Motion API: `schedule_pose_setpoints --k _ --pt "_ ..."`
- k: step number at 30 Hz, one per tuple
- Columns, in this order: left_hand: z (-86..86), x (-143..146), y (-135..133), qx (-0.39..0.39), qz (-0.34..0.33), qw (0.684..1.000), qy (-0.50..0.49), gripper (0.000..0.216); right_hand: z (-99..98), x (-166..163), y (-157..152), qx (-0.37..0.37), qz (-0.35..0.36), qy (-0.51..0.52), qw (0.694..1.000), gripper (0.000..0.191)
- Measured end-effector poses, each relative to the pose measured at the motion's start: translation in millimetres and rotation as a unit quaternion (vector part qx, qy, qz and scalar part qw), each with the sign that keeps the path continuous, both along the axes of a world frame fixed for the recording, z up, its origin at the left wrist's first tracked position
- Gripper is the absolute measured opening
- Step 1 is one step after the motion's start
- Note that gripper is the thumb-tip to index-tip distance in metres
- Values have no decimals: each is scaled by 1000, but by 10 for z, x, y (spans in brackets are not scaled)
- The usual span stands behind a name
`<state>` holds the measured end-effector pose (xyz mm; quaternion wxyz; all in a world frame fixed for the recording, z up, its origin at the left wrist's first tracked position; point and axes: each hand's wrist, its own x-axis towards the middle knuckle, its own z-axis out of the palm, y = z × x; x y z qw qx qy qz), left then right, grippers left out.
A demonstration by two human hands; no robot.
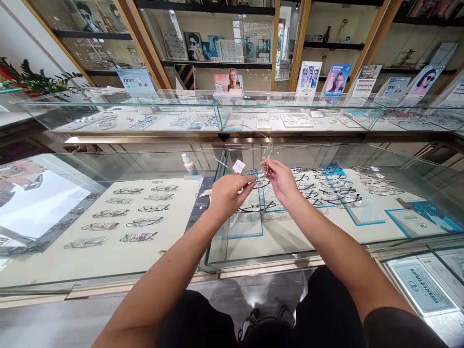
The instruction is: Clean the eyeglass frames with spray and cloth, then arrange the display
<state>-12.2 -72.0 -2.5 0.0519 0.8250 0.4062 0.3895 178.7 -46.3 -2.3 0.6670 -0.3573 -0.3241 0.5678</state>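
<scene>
Glass display counters (108, 270) fill the shop, with rows of spectacle frames (137, 212) laid out beneath the glass and wall shelves (217, 63) behind. Above the counter seam, the left hand (226, 193) pinches one side of a thin pair of glasses (263, 166), fingers closed; the right hand (281, 181) grips the other side. A small white tag (238, 166) hangs from the frame.

Open air above the near glass counter (326, 241); both hands meet there, with clear passage to left and right over the glass top. Glass blocks downward reach to the rows of frames (137, 212) inside. Spray bottle (189, 164) stands left of the hands; a second display case (217, 116) and upright sign cards (337, 79) bar the far side.
</scene>
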Motion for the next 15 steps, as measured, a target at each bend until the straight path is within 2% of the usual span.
schedule_pose_setpoints --k 4,9,12,15 --pt "-43 -53 87 91 42 995 -30 29 31 1 -35 -10 -1 0 1000 33" --pt "-44 -108 197 276 56 957 -75 17 47 -26 -81 -19 -9 -6 1000 34" --pt "-4 -177 239 321 76 940 -84 17 69 -69 -136 3 8 -19 1000 33" --pt "53 -248 249 343 113 923 -134 14 109 -106 -209 63 41 -55 996 31"
